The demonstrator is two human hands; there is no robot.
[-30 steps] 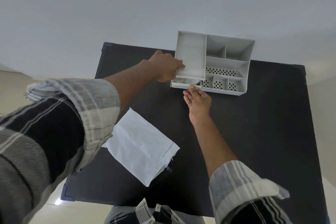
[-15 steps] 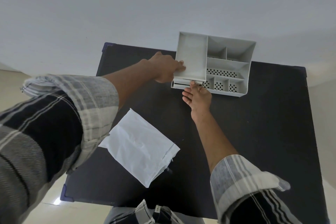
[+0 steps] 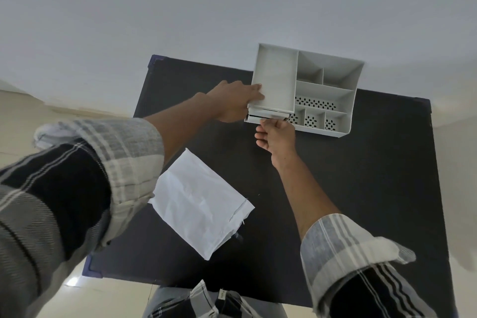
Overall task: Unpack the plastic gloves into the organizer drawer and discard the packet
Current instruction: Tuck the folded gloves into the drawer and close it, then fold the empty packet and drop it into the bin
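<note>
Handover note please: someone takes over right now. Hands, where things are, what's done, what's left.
Left hand: braced against the left side of the organizer, steadying it.
Right hand: fingertips at the drawer front, low on the organizer's near left; the drawer looks only slightly open.
White glove packet: flat on the black table, near side, untouched by either hand, looks unopened.
Done: organizer steadied, drawer reached.
Left: pull the drawer out, open the packet, put the gloves in, close it, discard the packet.
</note>
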